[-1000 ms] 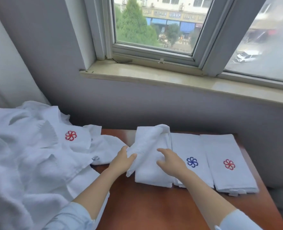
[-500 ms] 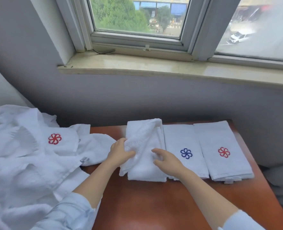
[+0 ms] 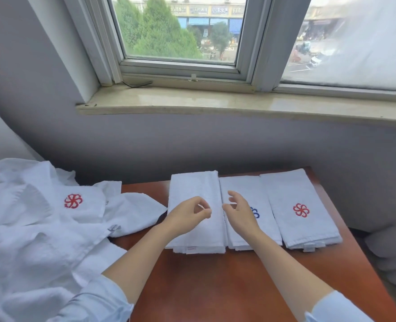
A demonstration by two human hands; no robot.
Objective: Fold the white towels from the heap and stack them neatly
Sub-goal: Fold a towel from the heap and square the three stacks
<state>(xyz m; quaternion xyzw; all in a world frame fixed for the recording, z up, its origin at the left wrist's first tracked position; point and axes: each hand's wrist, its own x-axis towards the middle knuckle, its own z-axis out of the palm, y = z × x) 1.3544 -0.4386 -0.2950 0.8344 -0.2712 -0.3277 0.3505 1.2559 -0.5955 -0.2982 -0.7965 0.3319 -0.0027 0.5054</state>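
Note:
Three folded white towels lie side by side on the brown table (image 3: 238,287). The left folded towel (image 3: 193,189) is plain on top and lies flat. The middle folded towel (image 3: 240,187) bears a blue emblem, the right folded towel (image 3: 292,194) a red one. My left hand (image 3: 187,216) hovers over the left towel with fingers loosely curled, holding nothing. My right hand (image 3: 240,211) hangs relaxed over the seam between the left and middle towels, also with nothing in it. The heap of unfolded white towels (image 3: 34,228) spreads at the left, one showing a red emblem.
A grey wall and a stone windowsill (image 3: 215,103) rise right behind the table. More grey-white folded cloth (image 3: 392,252) is piled past the table's right edge. Bare table surface lies in front of the folded towels.
The left towel's raised flap has been laid down flat. Both hands have let go of it and lifted slightly above it.

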